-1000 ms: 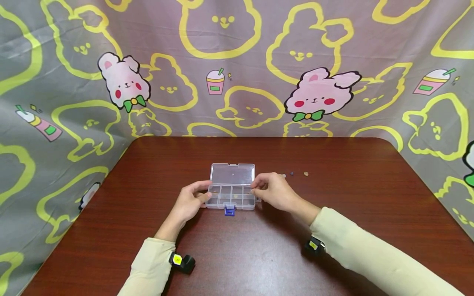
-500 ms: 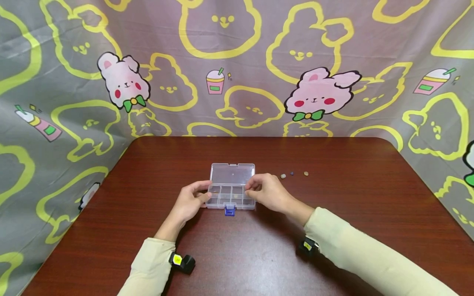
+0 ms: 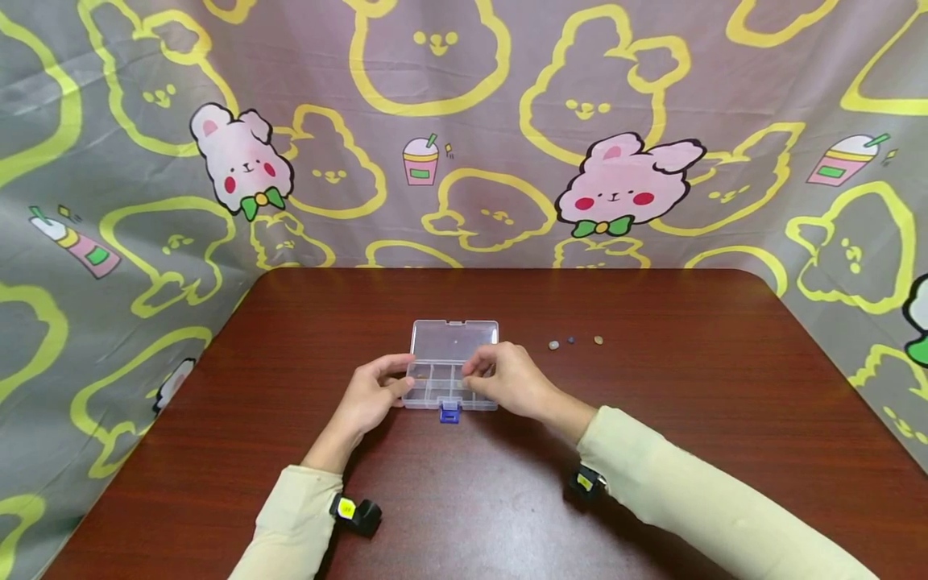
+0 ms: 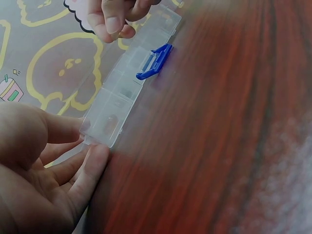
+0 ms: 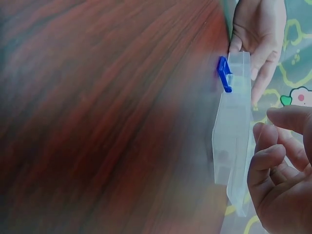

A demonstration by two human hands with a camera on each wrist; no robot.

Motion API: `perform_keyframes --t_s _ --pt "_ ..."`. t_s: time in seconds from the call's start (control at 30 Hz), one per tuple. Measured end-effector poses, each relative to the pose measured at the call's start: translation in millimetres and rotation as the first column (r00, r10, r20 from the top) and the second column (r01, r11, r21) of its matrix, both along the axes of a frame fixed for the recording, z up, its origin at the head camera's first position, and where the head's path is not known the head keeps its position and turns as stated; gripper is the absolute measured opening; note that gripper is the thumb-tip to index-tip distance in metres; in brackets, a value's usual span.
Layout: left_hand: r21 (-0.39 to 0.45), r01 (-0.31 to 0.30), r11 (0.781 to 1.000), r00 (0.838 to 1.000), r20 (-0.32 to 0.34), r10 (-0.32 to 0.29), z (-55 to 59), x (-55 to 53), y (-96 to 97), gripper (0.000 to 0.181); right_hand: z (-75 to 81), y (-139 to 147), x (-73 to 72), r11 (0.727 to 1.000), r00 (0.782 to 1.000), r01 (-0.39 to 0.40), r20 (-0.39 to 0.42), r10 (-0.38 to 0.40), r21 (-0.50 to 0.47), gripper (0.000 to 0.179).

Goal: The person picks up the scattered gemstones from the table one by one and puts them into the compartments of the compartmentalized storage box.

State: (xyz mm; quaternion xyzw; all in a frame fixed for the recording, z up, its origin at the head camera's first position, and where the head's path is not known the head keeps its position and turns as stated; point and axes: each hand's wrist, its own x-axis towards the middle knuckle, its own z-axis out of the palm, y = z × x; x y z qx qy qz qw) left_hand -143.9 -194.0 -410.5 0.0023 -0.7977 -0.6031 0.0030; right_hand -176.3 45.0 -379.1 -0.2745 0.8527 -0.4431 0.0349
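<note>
I expect the clear oblong plastic box (image 3: 422,403) mid-frame is light, stiff, best held where the left hand (image 3: 371,396) grips its end. The right hand's (image 3: 513,380) fingers are narrow, contents unclear.

I can read no text; the yellow stickers (image 3: 346,508) on my wrist cameras (image 3: 370,518), low in the head view, seem marked, but too small.

Light from above leaves a pale glare on the wooden tabletop (image 3: 522,515), nearer me than my fingers (image 4: 97,158), and dark shadow under my right sleeve (image 3: 674,479). Both wrist views are hazy, the wood beside my fingers smeared; the head view is crisper, the rabbit-print curtain (image 3: 464,121) stretched toward its edges.
</note>
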Motion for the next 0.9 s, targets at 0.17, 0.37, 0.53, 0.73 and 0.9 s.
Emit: perform_keyframes --t_s 0.17,0.37,0.53,0.73,0.9 --pt "-0.013 -0.004 1.0 1.0 0.007 0.004 -1.4 -0.5 -1.2 0.036 -1.4 -6 0.6 1.0 1.0 -0.008 -0.001 0.008 -0.016 0.005" --pt "-0.022 -0.01 1.0 1.0 0.019 0.01 -3.1 -1.2 -1.4 0.036 -1.8 -13 1.6 0.999 0.999 -0.031 0.014 0.031 -0.035 0.005" --pt "-0.016 -0.004 1.0 1.0 0.018 0.004 -2.6 -1.6 -0.7 0.036 -0.7 -20 2.2 0.998 0.999 -0.046 0.016 0.047 -0.044 0.005" --pt "-0.011 -0.001 1.0 1.0 0.029 0.002 -2.0 -2.7 -0.6 0.036 -0.6 -29 2.7 0.997 0.998 -0.055 0.014 0.056 -0.052 0.006" --pt "-0.006 0.007 1.0 1.0 0.019 -0.007 -1.5 -2.2 -1.4 0.037 -0.1 -36 4.0 0.996 0.997 -0.072 0.033 0.074 -0.055 0.006"
